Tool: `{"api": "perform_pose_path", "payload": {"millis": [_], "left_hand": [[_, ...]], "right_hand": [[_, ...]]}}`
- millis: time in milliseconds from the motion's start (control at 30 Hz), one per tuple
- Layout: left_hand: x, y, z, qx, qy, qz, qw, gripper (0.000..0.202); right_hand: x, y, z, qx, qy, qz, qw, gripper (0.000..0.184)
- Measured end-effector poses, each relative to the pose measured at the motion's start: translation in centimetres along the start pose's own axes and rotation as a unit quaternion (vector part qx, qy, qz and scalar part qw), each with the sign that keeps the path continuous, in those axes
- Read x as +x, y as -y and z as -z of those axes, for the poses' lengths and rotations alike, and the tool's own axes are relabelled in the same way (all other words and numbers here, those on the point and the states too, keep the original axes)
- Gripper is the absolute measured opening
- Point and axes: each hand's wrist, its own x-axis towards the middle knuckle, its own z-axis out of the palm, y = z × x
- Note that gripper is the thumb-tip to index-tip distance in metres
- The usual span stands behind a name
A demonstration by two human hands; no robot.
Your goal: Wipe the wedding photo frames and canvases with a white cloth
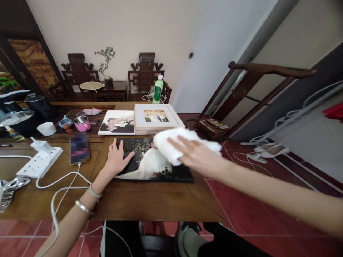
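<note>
A dark glossy photo panel (150,167) lies flat on the wooden table (128,203) in front of me. My left hand (116,157) rests open and flat on the panel's left edge, fingers spread. My right hand (194,153) presses flat on a white cloth (174,142) lying over the panel's upper right part. Behind the panel sit another photo print (117,122) and a white framed picture (157,117).
A white power strip (40,160) with cables lies at the left, a phone (79,148) beside it. A pink cup (82,124), white bowl (46,128) and kettle (36,103) stand at back left. A green bottle (158,90) stands behind the frame. A wooden rack (252,92) is right.
</note>
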Motion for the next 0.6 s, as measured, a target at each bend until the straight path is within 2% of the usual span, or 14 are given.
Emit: {"api": "perform_pose_path", "payload": {"millis": [100,200,300,433,600], "left_hand": [[-0.4,-0.6,0.1,0.013,0.007,-0.034,0.999,0.071],[-0.6,-0.6,0.3,0.014,0.017,-0.060,0.998,0.065],[-0.5,0.2,0.2,-0.005,0.019,-0.087,0.996,0.059],[-0.2,1.5,-0.2,-0.041,0.015,-0.109,0.993,0.056],[-0.4,2.0,-0.1,-0.075,0.006,-0.113,0.991,0.049]], "right_hand": [[0.0,2.7,-3.9,0.001,0.054,-0.001,0.999,0.023],[-0.4,3.4,-6.2,0.037,0.060,-0.036,0.997,0.035],[-0.5,2.6,-6.6,0.067,0.067,-0.038,0.995,0.042],[0.0,1.4,-6.2,0.099,0.098,-0.018,0.990,0.042],[0.9,2.3,-6.8,0.118,0.088,-0.058,0.987,0.040]]}}
